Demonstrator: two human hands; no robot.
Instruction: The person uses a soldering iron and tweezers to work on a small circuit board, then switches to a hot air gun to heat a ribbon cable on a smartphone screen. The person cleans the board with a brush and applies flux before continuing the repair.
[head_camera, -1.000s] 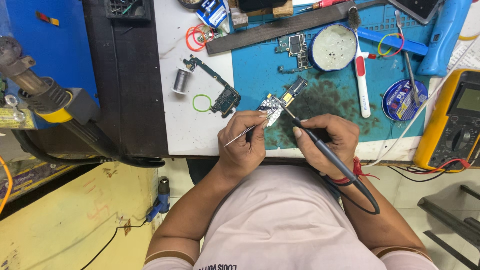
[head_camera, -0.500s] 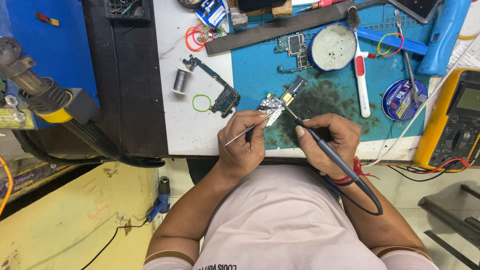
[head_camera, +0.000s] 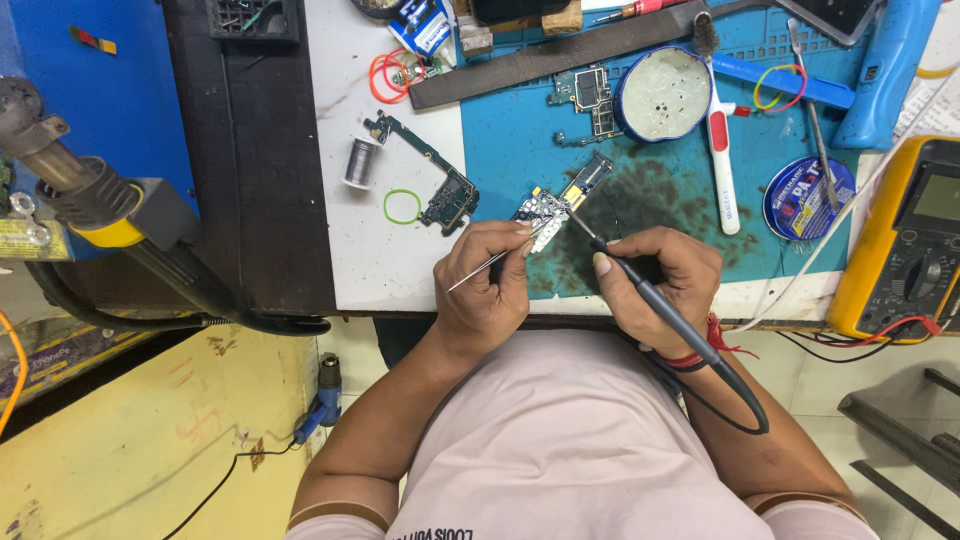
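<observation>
Two hands at work over a small circuit board (head_camera: 548, 208) on the blue repair mat (head_camera: 520, 150), near the bench's front edge. Left hand (head_camera: 490, 285) pinching fine tweezers (head_camera: 492, 262), tips resting at the board's near end; right hand (head_camera: 655, 285) wrapped pen-style around a black soldering iron (head_camera: 640, 290), tip touching the board beside the tweezers, cord trailing back past the wrist. Judged mid-job: board still bare and out of any casing, joint under the iron apparently unfinished, too small to tell what is being fixed. Another green board (head_camera: 440, 180) and a solder spool (head_camera: 360, 162) lying untouched on the white top to the left. Round flux tin (head_camera: 665, 95), white toothbrush (head_camera: 720, 150) and yellow multimeter (head_camera: 905, 240) waiting to the right.
</observation>
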